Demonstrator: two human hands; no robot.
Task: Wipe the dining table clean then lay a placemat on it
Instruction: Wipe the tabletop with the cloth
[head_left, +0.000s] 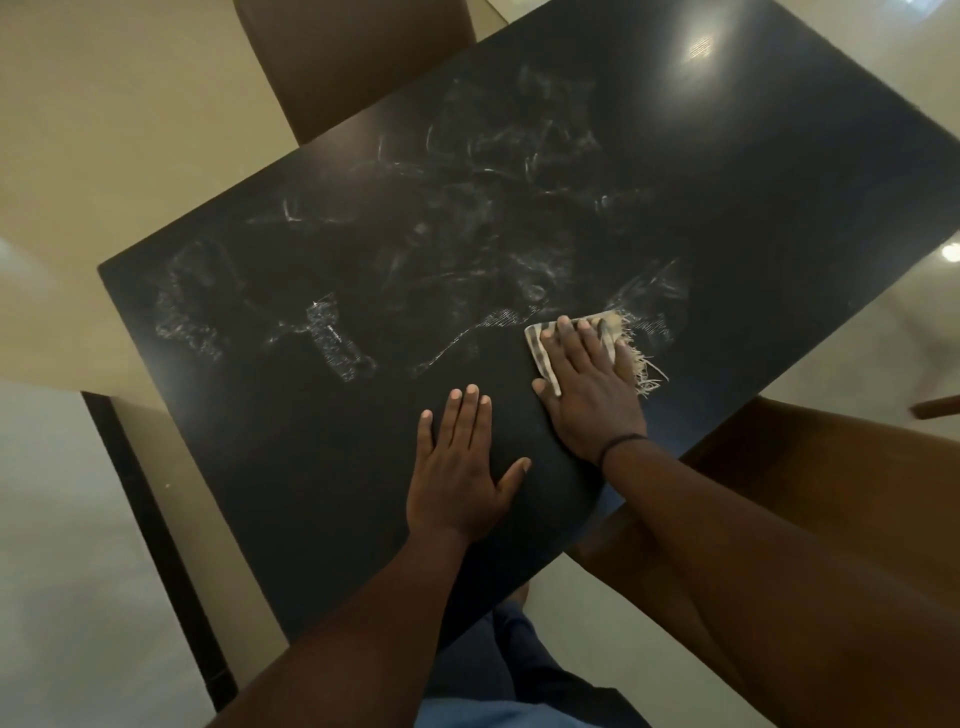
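A black glossy dining table (727, 218) fills the view, tilted, with whitish smears and wet streaks (332, 338) across its middle and left. My right hand (587, 384) presses flat, fingers straight, on a beige striped cloth with a frayed fringe (641, 366) near the table's right edge. My left hand (460, 462) rests flat on the dark surface beside it, fingers spread, holding nothing. No placemat is in view.
A brown chair back (353, 62) stands at the table's far side. Another brown chair (810, 483) sits at the near right, under my right forearm. A dark table leg or frame (150, 519) runs along the pale floor at left.
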